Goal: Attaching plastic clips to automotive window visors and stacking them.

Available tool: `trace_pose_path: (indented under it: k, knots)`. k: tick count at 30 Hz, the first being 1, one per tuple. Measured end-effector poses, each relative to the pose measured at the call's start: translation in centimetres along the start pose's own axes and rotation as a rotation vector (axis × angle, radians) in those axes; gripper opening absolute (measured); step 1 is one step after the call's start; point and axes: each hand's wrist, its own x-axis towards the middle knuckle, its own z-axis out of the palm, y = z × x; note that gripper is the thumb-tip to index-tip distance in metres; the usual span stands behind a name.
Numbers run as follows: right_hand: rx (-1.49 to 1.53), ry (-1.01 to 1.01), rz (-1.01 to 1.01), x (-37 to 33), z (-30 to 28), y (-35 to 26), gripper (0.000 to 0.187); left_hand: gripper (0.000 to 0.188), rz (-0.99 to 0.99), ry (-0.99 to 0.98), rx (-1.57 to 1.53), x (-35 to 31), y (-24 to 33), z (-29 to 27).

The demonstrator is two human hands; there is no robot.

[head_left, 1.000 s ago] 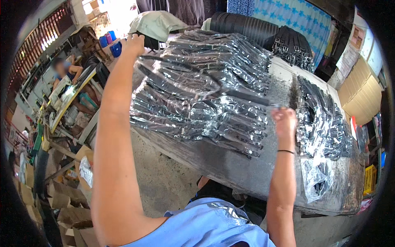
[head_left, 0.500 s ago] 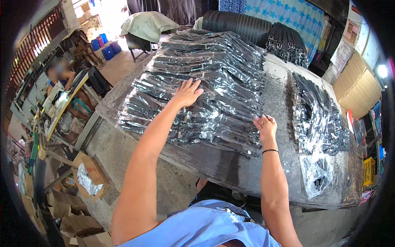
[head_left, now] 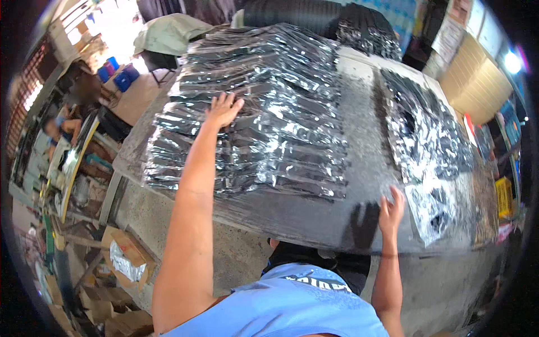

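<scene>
Black belts in clear plastic sleeves [head_left: 297, 101] lie in a wide, overlapping pile across the table. My left hand [head_left: 224, 110] rests flat on the middle of this pile, its fingers spread. Over the table's near edge hovers my right hand [head_left: 392, 210], fingers apart, with nothing visible in it. Its shadow falls on the table to its left. Just right of it lies a clear plastic bag [head_left: 431, 212], partly under the near end of a second stack of sleeved black belts [head_left: 424, 126].
The dark worn table [head_left: 306, 216] carries a black roll [head_left: 292, 14] and loose buckled belts [head_left: 370, 33] at its back. Cardboard boxes [head_left: 132, 323] stand on the floor at left. Another person [head_left: 70, 126] sits at a bench there. A cardboard sheet [head_left: 474, 81] leans at right.
My right hand has left the right edge of the large pile and moved right toward the plastic bag. My left hand stays on the pile. The view has shifted.
</scene>
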Motion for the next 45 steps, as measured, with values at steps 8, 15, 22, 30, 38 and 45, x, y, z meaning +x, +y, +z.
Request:
trace_pose_path:
  k: [8, 15, 22, 30, 38, 45]
  knots:
    - [-0.521, -0.046, -0.107, -8.2, -3.9, 3.0, 0.028, 0.076, -0.118, -0.087, -0.017, -1.7, 2.9, -1.7]
    - [-0.535, -0.047, -0.049, -7.6, -3.3, 3.3, 0.031, 0.066, -0.135, -0.169, 0.103, -2.7, 0.9, -2.2]
    - [-0.565, 0.078, -0.046, -7.2, -3.5, 1.3, 0.026, 0.038, 0.414, 0.829, -0.417, -4.5, 7.4, 0.2]
    - [-0.523, 0.068, -0.097, -6.7, -3.7, 0.8, 0.026, 0.017, 1.107, 0.153, -1.094, -27.5, 22.3, 1.3]
    - [-0.439, 0.063, -0.097, -8.2, -3.8, 2.2, 0.028, 0.016, 1.679, 0.346, -1.118, -40.3, 34.6, -12.8]
    - [-0.190, 0.354, 0.046, -8.5, -11.9, 4.1, 0.017, 0.027, 2.065, 0.083, -1.027, -39.0, 36.5, -13.6]
